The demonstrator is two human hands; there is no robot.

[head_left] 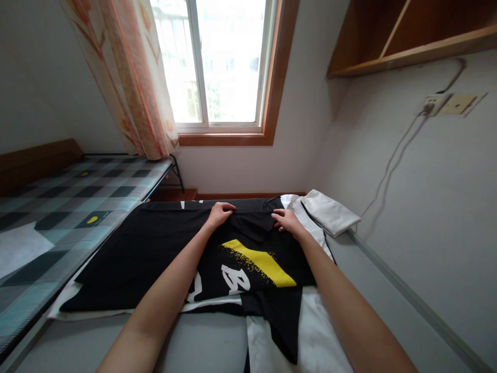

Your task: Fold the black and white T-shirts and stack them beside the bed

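A black garment [155, 243] with a yellow stripe and white lettering lies spread across a grey-white surface. At its far edge, my left hand [221, 213] rests with fingers bent together on the black cloth; what they pinch, if anything, is too small to tell. My right hand [286, 220] touches the same far edge near the collar area, its fingers slightly apart. Between the hands a fold of black cloth lies flat. White cloth [322, 331] with black parts shows underneath, toward the right and front.
A folded white cloth [332, 211] sits at the far right corner of the surface [209, 336]. On the left stands a bed with a checked cover [112, 178] and a white sheet [23, 248]. A curtain [132, 77], window and wall socket [435, 103] are beyond.
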